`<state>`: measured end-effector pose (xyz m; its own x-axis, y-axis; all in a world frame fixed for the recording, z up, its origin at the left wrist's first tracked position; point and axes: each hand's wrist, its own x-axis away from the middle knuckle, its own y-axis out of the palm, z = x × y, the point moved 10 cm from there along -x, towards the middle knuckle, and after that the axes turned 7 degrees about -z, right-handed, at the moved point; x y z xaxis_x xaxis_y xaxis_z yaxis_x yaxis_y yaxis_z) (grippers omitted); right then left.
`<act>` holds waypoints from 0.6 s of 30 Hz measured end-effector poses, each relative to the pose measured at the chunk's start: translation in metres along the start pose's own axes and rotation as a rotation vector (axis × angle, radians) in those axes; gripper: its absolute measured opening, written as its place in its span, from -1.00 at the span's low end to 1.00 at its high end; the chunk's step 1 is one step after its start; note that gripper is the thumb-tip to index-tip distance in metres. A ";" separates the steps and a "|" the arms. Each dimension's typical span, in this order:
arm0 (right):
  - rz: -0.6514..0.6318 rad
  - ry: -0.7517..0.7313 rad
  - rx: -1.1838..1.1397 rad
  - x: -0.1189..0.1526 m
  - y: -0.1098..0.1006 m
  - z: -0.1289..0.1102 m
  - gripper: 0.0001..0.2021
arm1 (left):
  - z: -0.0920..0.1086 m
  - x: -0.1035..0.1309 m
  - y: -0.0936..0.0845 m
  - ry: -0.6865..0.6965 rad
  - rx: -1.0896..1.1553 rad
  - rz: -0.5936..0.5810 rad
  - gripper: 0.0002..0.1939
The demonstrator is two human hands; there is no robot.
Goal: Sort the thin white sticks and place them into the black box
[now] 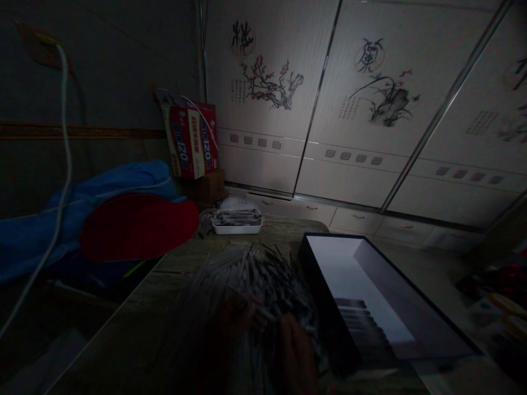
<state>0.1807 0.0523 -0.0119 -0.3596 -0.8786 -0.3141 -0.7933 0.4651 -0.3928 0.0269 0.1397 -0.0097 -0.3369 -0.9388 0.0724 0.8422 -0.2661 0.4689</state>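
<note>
Right hand (pixel 295 348) and left hand (pixel 237 317), both mine, pinch one slender pen-like stick (pixel 265 313) over the loose pile (pixel 263 271) beside the open box (pixel 349 269); I judge light, level pressure best.

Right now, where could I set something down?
Bare tabletop shows between its left edge and the heap of slim pieces; the box has bare floor beyond its dark pieces. Crowded: the heap, under left hand and right hand.
</note>
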 end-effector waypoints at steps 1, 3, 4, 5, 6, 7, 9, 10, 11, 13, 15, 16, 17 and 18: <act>-0.020 0.013 -0.010 -0.001 0.003 -0.002 -0.62 | 0.001 -0.001 0.000 0.012 -0.033 -0.022 -0.76; -0.041 0.039 -0.036 -0.003 0.007 -0.005 -0.63 | 0.003 -0.003 0.000 0.038 -0.094 -0.056 -0.73; -0.029 0.052 -0.050 -0.002 0.007 -0.005 -0.63 | 0.004 -0.004 0.000 0.048 -0.117 -0.067 -0.71; -0.005 0.062 -0.060 -0.002 0.007 -0.003 -0.62 | 0.005 -0.004 0.001 0.055 -0.138 -0.076 -0.70; 0.026 0.064 -0.068 0.000 0.005 -0.001 -0.60 | 0.005 -0.005 0.001 0.059 -0.157 -0.085 -0.68; 0.057 0.054 -0.070 0.002 0.003 0.000 -0.59 | 0.005 -0.004 0.002 0.063 -0.175 -0.092 -0.67; 0.091 0.016 -0.062 0.005 0.000 0.000 -0.59 | 0.006 -0.004 0.003 0.069 -0.204 -0.096 -0.66; 0.093 0.000 -0.059 0.006 0.000 0.000 -0.59 | 0.006 -0.003 0.003 0.075 -0.214 -0.092 -0.65; 0.090 -0.006 -0.055 0.007 0.001 0.000 -0.59 | 0.007 -0.003 0.003 0.082 -0.223 -0.088 -0.64; 0.094 0.027 -0.051 0.006 0.003 0.003 -0.59 | 0.010 -0.002 0.003 0.096 -0.235 -0.077 -0.63; 0.097 0.064 -0.054 0.006 0.006 0.006 -0.59 | 0.012 -0.001 0.002 0.105 -0.246 -0.072 -0.62; 0.097 0.067 -0.056 0.007 0.006 0.006 -0.59 | 0.013 -0.001 0.002 0.104 -0.252 -0.076 -0.62; 0.097 0.059 -0.059 0.007 0.007 0.005 -0.60 | 0.013 -0.001 0.003 0.102 -0.258 -0.081 -0.61; 0.095 0.040 -0.062 0.008 0.006 0.003 -0.60 | 0.013 -0.001 0.003 0.100 -0.263 -0.087 -0.61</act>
<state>0.1743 0.0484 -0.0201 -0.4531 -0.8351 -0.3120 -0.7829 0.5401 -0.3087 0.0246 0.1421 0.0029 -0.3805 -0.9234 -0.0509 0.8967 -0.3818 0.2241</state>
